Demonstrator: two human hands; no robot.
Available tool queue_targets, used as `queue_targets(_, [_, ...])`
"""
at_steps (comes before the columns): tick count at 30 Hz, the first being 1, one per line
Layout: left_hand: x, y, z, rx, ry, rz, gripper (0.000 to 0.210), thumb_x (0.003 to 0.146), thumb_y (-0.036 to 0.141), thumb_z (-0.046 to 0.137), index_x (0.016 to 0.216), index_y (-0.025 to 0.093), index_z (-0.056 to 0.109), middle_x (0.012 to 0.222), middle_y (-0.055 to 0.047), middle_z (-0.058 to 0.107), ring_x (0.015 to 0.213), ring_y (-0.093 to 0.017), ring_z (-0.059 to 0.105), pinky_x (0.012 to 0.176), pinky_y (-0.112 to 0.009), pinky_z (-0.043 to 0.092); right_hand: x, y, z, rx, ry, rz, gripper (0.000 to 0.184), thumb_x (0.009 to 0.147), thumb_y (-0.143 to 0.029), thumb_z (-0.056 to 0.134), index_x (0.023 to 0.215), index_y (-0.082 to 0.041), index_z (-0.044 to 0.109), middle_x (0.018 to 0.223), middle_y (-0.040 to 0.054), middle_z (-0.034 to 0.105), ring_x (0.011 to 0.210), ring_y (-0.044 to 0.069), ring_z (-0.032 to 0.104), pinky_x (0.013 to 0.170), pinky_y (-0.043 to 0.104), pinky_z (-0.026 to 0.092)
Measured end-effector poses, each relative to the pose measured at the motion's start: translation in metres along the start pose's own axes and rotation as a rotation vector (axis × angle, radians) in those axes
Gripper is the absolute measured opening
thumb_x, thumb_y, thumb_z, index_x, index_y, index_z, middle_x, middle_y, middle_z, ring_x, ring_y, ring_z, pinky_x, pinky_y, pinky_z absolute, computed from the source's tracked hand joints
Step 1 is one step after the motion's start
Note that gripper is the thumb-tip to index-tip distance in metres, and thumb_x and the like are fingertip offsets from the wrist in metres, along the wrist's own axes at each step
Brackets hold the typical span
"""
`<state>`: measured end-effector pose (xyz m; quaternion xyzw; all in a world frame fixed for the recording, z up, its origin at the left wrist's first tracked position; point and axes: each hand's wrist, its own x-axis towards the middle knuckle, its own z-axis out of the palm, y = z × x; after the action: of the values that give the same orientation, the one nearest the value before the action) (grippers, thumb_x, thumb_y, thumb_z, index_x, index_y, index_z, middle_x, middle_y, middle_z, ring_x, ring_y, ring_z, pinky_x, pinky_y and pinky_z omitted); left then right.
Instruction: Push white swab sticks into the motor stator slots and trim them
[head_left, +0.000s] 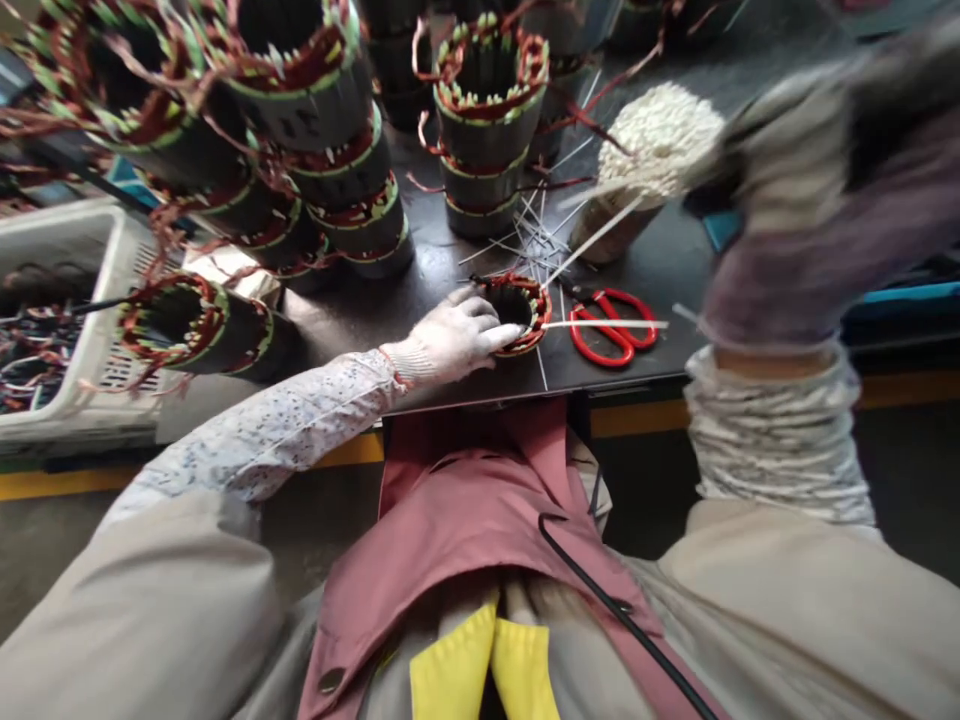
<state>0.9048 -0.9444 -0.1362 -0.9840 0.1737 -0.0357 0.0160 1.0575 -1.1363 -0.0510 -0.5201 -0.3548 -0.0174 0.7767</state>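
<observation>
My left hand (pixel 463 335), in a white knit glove, grips the near left rim of a small motor stator (pixel 535 318) with copper-red windings. A white lacing cord (pixel 600 240) slants up and right from this stator, and another cord end (pixel 607 324) sticks out to its right. My right hand (pixel 787 170), in a greyish glove, is raised at the upper right and smeared by motion; its fingers cannot be made out. A blurred white strand runs close to it. Red-handled scissors (pixel 615 328) lie right of the stator, partly under the cord end.
Stacked stators (pixel 487 130) stand at the back, with more stacks (pixel 352 200) to the left. A bundle of white cord (pixel 660 130) sits upright behind the scissors. Thin pale sticks (pixel 536 235) lie scattered. One stator (pixel 202 325) lies tilted beside a white crate (pixel 112 250).
</observation>
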Motion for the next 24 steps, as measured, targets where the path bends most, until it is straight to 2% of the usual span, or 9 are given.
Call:
queue_targets(1, [0.003, 0.006, 0.003, -0.011, 0.03, -0.046, 0.05, 0.087, 0.035, 0.066, 0.134, 0.02, 0.056, 0.114, -0.011, 0.07, 0.112, -0.027, 0.059, 0.108, -0.053, 0.037, -0.025, -0.003, 0.008, -0.112, -0.024, -0.169, 0.013, 0.086, -0.017, 0.064, 0.092, -0.025, 0.056, 0.088, -0.0085, 0.069, 0.087, 0.01, 0.071, 0.075, 0.018, 0.053])
queue_targets(2, [0.005, 0.011, 0.006, -0.022, 0.058, -0.091, 0.051, 0.086, 0.035, 0.066, 0.134, 0.02, 0.056, 0.114, -0.011, 0.07, 0.112, -0.028, 0.058, 0.107, -0.052, 0.038, -0.049, -0.003, 0.014, -0.163, -0.105, -0.247, 0.017, 0.082, -0.013, 0.069, 0.091, -0.023, 0.058, 0.093, -0.0048, 0.072, 0.089, 0.014, 0.072, 0.074, 0.022, 0.056])
queue_targets(4, [0.007, 0.016, 0.009, -0.037, 0.086, -0.14, 0.05, 0.088, 0.035, 0.063, 0.134, 0.02, 0.056, 0.115, -0.011, 0.069, 0.112, -0.028, 0.057, 0.106, -0.051, 0.039, -0.092, 0.003, 0.023, -0.143, -0.273, -0.178, 0.018, 0.078, -0.012, 0.074, 0.089, -0.021, 0.062, 0.091, -0.0019, 0.075, 0.085, 0.016, 0.073, 0.071, 0.025, 0.059])
queue_targets(6, [0.007, 0.017, 0.007, -0.052, 0.079, -0.135, 0.049, 0.089, 0.037, 0.059, 0.134, 0.019, 0.057, 0.116, -0.011, 0.069, 0.113, -0.028, 0.056, 0.104, -0.049, 0.04, -0.121, 0.013, 0.024, -0.091, -0.323, -0.009, 0.015, 0.077, -0.016, 0.076, 0.087, -0.021, 0.066, 0.081, -0.003, 0.074, 0.074, 0.015, 0.073, 0.067, 0.025, 0.061])
queue_targets(8, [0.007, 0.017, 0.001, -0.068, 0.051, -0.111, 0.051, 0.09, 0.041, 0.057, 0.135, 0.018, 0.056, 0.116, -0.012, 0.068, 0.113, -0.029, 0.056, 0.101, -0.047, 0.042, -0.138, 0.021, 0.019, -0.089, -0.243, 0.082, 0.012, 0.078, -0.019, 0.077, 0.086, -0.021, 0.069, 0.078, -0.0025, 0.074, 0.067, 0.014, 0.071, 0.065, 0.026, 0.062])
queue_targets(13, [0.008, 0.018, -0.005, -0.044, -0.004, -0.113, 0.048, 0.092, 0.035, 0.055, 0.137, 0.017, 0.054, 0.113, -0.013, 0.069, 0.112, -0.029, 0.056, 0.103, -0.05, 0.04, -0.151, 0.021, 0.002, -0.043, -0.019, 0.131, 0.008, 0.079, -0.02, 0.075, 0.085, -0.021, 0.071, 0.087, 0.0, 0.074, 0.074, 0.016, 0.072, 0.068, 0.03, 0.064])
queue_targets(18, [0.009, 0.02, 0.001, -0.017, 0.031, -0.149, 0.049, 0.092, 0.035, 0.057, 0.138, 0.019, 0.053, 0.122, -0.014, 0.066, 0.114, -0.029, 0.056, 0.104, -0.051, 0.04, -0.158, 0.023, 0.001, -0.005, -0.009, 0.339, 0.015, 0.076, -0.03, 0.078, 0.081, -0.019, 0.069, 0.08, 0.0014, 0.074, 0.064, 0.016, 0.072, 0.058, 0.028, 0.064])
queue_targets(24, [0.009, 0.023, 0.001, -0.008, 0.016, -0.157, 0.048, 0.092, 0.031, 0.058, 0.137, 0.017, 0.054, 0.122, -0.014, 0.067, 0.117, -0.028, 0.057, 0.108, -0.051, 0.037, -0.163, 0.021, 0.001, 0.037, 0.175, 0.314, 0.019, 0.075, -0.033, 0.079, 0.084, -0.02, 0.069, 0.075, -0.001, 0.073, 0.061, 0.016, 0.07, 0.055, 0.03, 0.064])
